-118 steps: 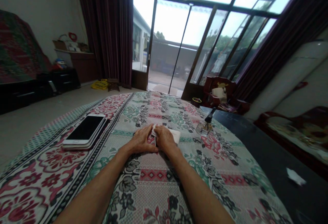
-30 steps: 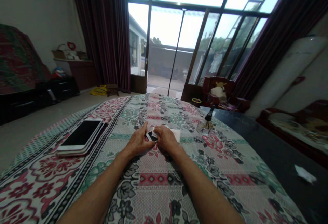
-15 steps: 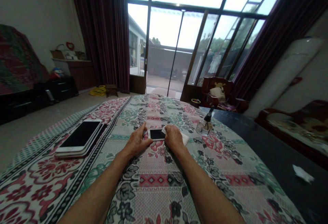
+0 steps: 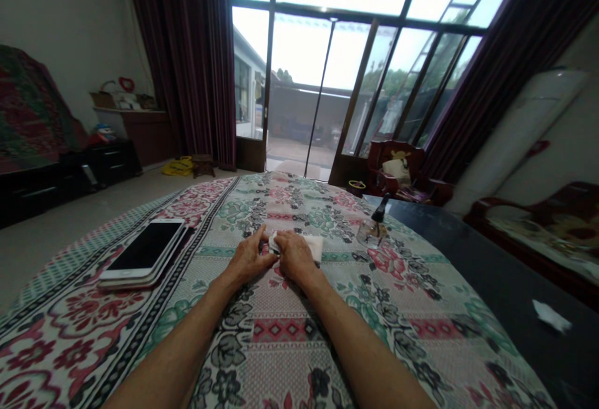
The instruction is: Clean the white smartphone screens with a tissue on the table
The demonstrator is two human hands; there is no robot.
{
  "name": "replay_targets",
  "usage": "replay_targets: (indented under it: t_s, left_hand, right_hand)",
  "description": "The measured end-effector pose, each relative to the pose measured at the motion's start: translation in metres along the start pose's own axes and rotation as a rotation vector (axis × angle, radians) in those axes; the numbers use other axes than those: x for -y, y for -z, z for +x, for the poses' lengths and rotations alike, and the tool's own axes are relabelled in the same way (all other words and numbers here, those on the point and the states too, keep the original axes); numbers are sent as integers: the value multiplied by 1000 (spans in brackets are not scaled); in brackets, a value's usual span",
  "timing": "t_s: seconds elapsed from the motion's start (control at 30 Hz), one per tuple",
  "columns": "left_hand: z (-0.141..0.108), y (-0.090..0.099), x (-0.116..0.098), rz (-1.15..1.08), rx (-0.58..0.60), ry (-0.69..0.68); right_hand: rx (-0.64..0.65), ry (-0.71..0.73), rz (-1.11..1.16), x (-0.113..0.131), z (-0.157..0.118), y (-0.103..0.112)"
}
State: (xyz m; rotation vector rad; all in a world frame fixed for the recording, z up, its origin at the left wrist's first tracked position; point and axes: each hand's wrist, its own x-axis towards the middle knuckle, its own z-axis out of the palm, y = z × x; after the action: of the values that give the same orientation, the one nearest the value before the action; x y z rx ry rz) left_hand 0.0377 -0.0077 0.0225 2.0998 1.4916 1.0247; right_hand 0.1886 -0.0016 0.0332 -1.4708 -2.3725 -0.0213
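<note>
phone (image 4: 276,250), mostly hidden, lies on floral tablecloth (image 4: 285,296) under right hand (image 4: 294,258), fingers bunched holding white tissue (image 4: 315,248), while left hand (image 4: 248,260) sits at its left end, thumb and forefinger parted, stacked phones (image 4: 144,250) farther left.

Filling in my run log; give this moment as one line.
left hand: thumb and forefinger apart | right hand: holding white tissue, low over tablecloth | left side: stacked phones | right side: clear bottle, black top
</note>
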Motion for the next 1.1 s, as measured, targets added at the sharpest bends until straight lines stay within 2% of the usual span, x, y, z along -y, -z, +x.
replay_targets:
  t_s: [0.3,0.43,0.57,0.67,0.9,1.1]
  left_hand:
    - [1,-1,1,0,4,9]
    - [1,0,0,-2,24,22]
    - [1,1,0,-2,16,23]
    - [1,0,-1,19,-4,18]
    - [1,0,-1,13,-2,37]
    - [1,-1,0,15,-8,26]
  right_hand:
    - [-20,-242,-57,-21,-9,19]
    - [-78,-330,-69,-28,-12,18]
    - [-140,-356,-57,-26,-13,15]
    - [-149,-331,-61,-22,-13,13]
    - [-87,-102,-21,-10,-8,7]
    - [-51,21,20,3,-6,4]
